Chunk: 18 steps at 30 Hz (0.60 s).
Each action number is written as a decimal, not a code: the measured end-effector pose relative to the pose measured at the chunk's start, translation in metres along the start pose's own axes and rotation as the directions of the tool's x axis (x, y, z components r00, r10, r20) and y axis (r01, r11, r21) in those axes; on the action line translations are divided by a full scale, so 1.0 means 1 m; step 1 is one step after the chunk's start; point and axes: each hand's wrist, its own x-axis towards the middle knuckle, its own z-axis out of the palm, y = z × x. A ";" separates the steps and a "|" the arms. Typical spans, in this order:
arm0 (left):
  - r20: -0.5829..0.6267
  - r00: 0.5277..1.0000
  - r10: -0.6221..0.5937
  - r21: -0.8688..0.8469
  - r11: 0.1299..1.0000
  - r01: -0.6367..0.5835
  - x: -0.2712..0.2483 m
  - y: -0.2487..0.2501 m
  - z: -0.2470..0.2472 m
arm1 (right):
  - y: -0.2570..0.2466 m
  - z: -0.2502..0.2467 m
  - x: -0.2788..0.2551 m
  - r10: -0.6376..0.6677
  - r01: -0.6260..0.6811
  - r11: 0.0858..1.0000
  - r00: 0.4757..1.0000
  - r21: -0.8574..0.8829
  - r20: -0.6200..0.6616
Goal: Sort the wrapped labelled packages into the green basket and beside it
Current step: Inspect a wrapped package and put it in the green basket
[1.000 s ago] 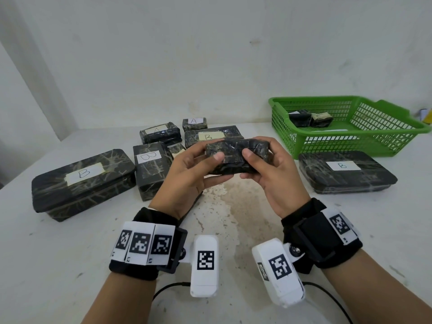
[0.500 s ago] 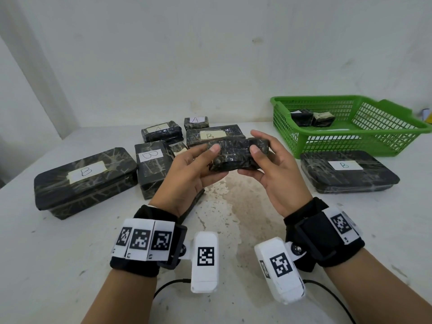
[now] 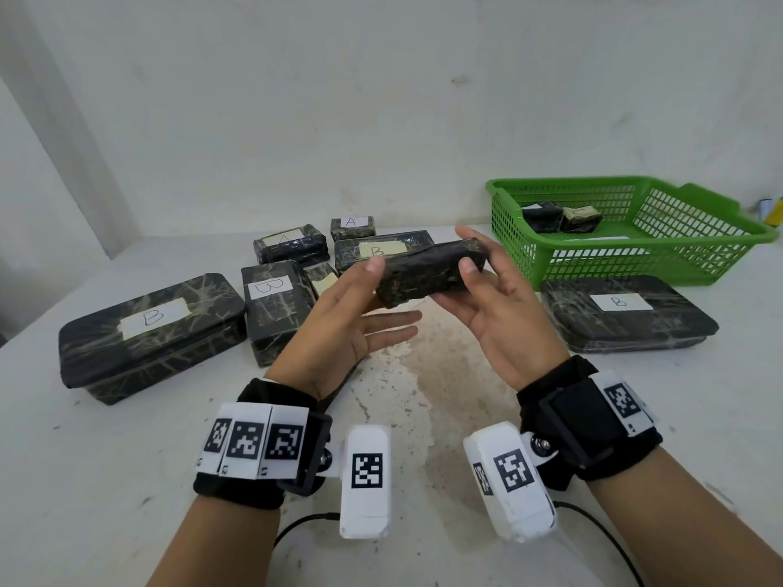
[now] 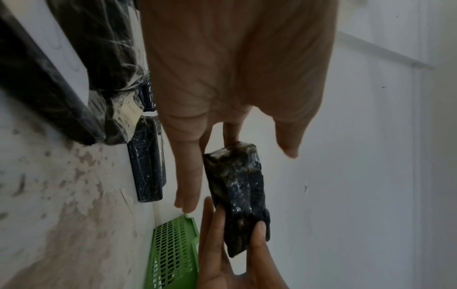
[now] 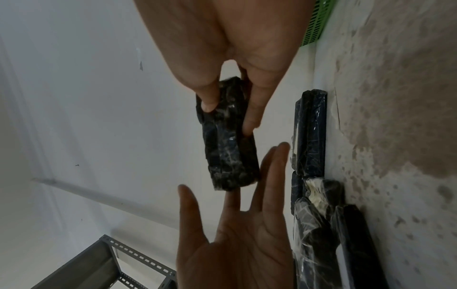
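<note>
right hand [image 3: 493, 315]: pinching one end of a dark wrapped package [image 3: 430, 271], thumb on the near face and fingers round the far side, so it's grasping it, held up over the table [image 3: 127, 459].
left hand [image 3: 351, 319]: palm up, fingers straight and spread. In the head view the thumb tip sits at the package's other end, but the right wrist view shows the fingers just under the package rather than curled round it, so pretty much released (can't swear whether a fingertip touches).
held package: lifted, tilted a bit, roughly between the two hands. No label showing on the faces I can see.
green basket [image 3: 661, 264]: back right on the table, with two small wrapped packages [image 3: 561, 217] inside near its left end.
flat B package [image 3: 627, 313]: lying on the table just in front of the basket, label up.
big B package [image 3: 150, 332]: far left, well apart from the basket.
upright B package [image 3: 275, 307]: just right of the big one, behind the left hand.
long B package [image 3: 383, 249]: behind the held one, partly hidden by it.
A packages: one wider [image 3: 291, 244], one little [image 3: 352, 226], both at the back near the wall.
small package with a tan label [image 3: 323, 281]: wedged between the upright B and the left hand, letter not readable.
wrists: black straps with white marker tags and white camera blocks on both.
</note>
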 end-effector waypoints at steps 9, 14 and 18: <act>-0.063 0.990 0.127 0.054 0.991 -0.124 0.003 -0.003 -0.006 | -0.002 0.003 -0.002 0.058 -0.052 0.996 0.995 0.073 -0.083; -0.070 0.993 0.098 0.031 0.995 -0.096 0.001 -0.001 -0.002 | 0.001 0.000 0.000 -0.001 0.005 0.999 0.994 0.036 -0.113; -0.091 0.982 0.162 0.072 0.985 -0.156 0.001 -0.002 -0.002 | -0.002 0.005 -0.004 0.020 -0.016 0.998 0.997 0.054 -0.074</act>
